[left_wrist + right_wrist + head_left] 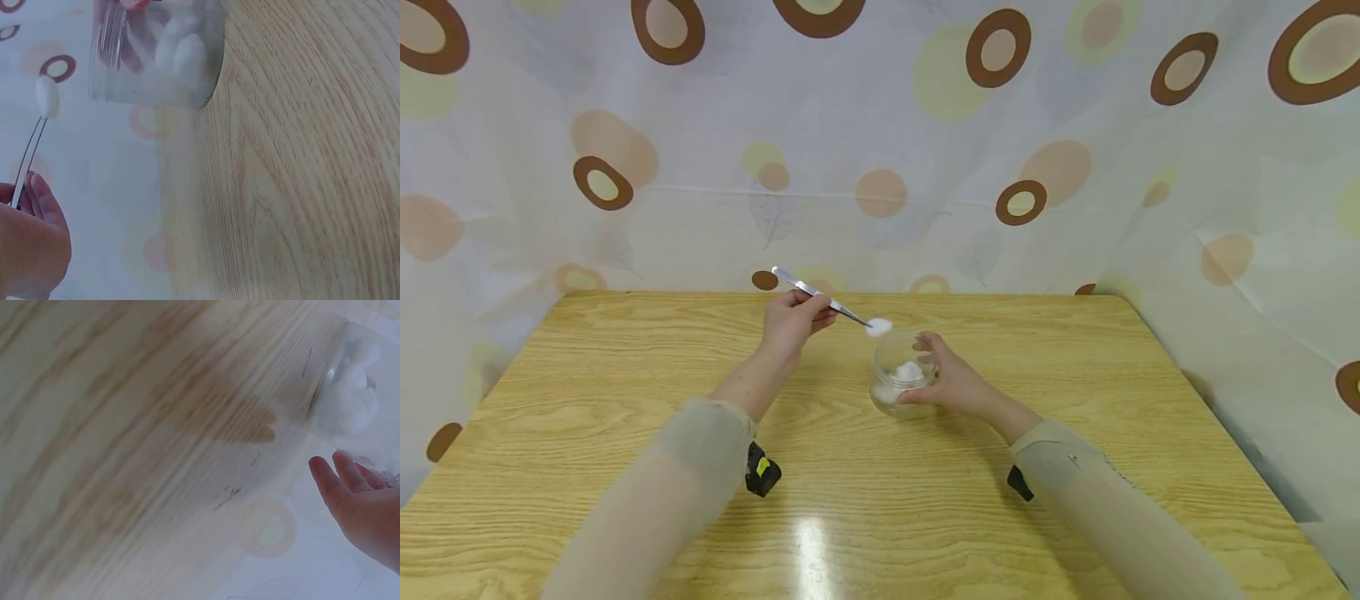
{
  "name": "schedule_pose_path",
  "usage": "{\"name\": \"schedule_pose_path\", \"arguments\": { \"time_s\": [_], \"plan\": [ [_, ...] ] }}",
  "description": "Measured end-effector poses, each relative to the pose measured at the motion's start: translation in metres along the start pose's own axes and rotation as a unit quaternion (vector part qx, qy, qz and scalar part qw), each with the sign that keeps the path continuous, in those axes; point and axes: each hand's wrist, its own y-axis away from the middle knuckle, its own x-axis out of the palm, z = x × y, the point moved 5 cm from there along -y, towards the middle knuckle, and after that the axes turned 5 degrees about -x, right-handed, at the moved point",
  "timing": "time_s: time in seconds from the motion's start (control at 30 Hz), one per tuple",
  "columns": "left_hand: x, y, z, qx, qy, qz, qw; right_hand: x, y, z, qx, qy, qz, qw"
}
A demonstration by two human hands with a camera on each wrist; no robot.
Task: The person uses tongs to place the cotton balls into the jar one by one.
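Note:
My left hand (792, 321) pinches a pair of metal tweezers (808, 289) near their middle. At the tweezers' tips is a white cotton ball (878, 327), held just above and behind the rim of a clear glass jar (884, 402). My right hand (955, 382) grips the jar from the right, thumb on the near side and fingers round the far side. Several more cotton balls (187, 56) lie inside the jar, which has no lid on it. The left wrist view shows the tweezers' two arms (29, 150) close together under the held cotton ball.
Both hands work over a wood-grain table (880, 517), the jar near its middle. A pale curtain (820, 125) with brown and peach ovals hangs behind it and along the sides. Black wrist devices (763, 472) show beneath both beige sleeves (662, 492).

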Motion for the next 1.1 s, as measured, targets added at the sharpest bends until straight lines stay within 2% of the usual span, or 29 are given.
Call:
{"name": "schedule_pose_path", "arguments": {
  "time_s": [0.63,1.1],
  "plan": [
    [0.023,0.001,0.013,-0.008,-0.021,0.012,0.9997,0.000,0.001,0.000,-0.002,-0.003,-0.002,1.000],
    [0.031,0.003,0.017,-0.007,-0.029,0.021,0.9993,0.001,0.000,0.000,0.002,-0.015,-0.002,1.000]
  ]
}}
